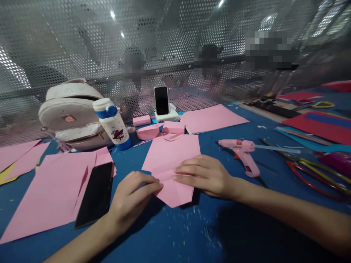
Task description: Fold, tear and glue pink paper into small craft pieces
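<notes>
A sheet of pink paper [175,155] lies before me, creased across its lower part, with its near end cut or folded to a blunt point. My left hand [134,199] is closed on the sheet's lower left edge, fingertips on top and thumb mostly hidden. Across the crease from the right, my right hand [205,175] rests with fingers stretched out on the paper; its thumb is hard to see. Small folded pink paper pieces [173,128] touch the sheet's far end. To the right of my right hand lies a pink hot glue gun [241,151] with a glue stick in its back.
Left of me are a black phone [95,193] on pink sheets [55,190], a bottle [113,126] and a white backpack [72,115]. A second phone [161,101] leans on a tissue pack. Scissors [315,175] and coloured sheets [320,126] lie right. A perforated screen [175,47] stands behind.
</notes>
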